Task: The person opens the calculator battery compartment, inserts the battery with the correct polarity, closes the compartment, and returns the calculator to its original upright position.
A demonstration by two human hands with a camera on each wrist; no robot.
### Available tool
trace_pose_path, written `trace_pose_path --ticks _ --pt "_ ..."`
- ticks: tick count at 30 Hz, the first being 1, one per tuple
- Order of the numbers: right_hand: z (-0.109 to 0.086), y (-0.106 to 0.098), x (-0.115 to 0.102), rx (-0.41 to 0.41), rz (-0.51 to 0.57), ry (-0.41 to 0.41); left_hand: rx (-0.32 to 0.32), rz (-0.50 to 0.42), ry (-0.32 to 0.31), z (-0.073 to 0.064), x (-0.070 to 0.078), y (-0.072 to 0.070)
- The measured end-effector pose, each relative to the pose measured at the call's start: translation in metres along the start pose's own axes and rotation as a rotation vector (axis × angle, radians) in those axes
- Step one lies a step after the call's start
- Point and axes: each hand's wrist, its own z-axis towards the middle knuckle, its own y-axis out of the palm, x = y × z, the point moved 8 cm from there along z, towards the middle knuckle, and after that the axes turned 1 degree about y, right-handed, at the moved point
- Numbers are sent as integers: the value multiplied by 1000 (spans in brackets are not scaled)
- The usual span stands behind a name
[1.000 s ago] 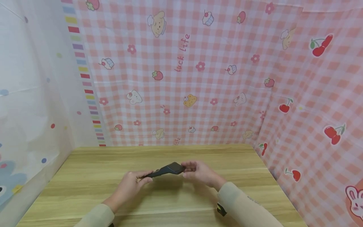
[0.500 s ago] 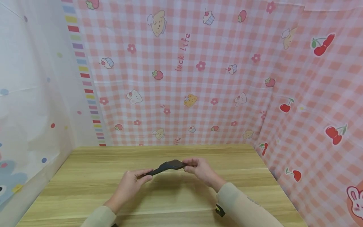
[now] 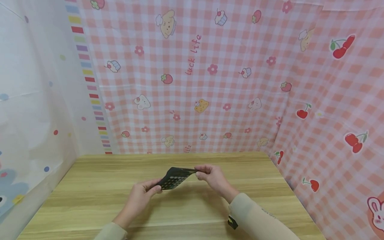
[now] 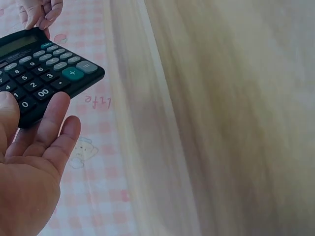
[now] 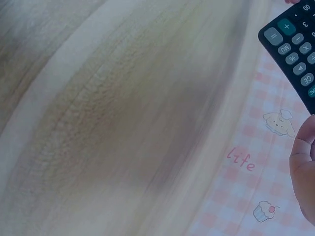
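A black calculator is held tilted above the wooden table, its keys turned toward the head camera. My left hand pinches its lower, left end, thumb on the key side and fingers behind. At the raised far end, by the display, my right hand pinches it between thumb and fingers. The left wrist view shows the calculator with grey and green keys and part of its display, the left hand at its number-key end. In the right wrist view the calculator and right hand are cut off by the frame edge.
The light wooden table spreads beneath both hands. Pink checked cloth hangs at the back and on the right, and white dotted cloth on the left. A small black object sits by the right sleeve.
The calculator has turned from nearly edge-on so that its keys now face the head camera. The right hand has risen slightly; both hands keep hold of it.
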Motion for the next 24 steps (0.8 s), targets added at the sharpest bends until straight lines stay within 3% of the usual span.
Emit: trace_pose_path --ticks 9,24 --pt "-1 -3 -5 51 27 -3 12 -154 -34 -1 -6 7" --pt "0 -6 -6 52 33 14 -1 -228 -76 -6 -12 18"
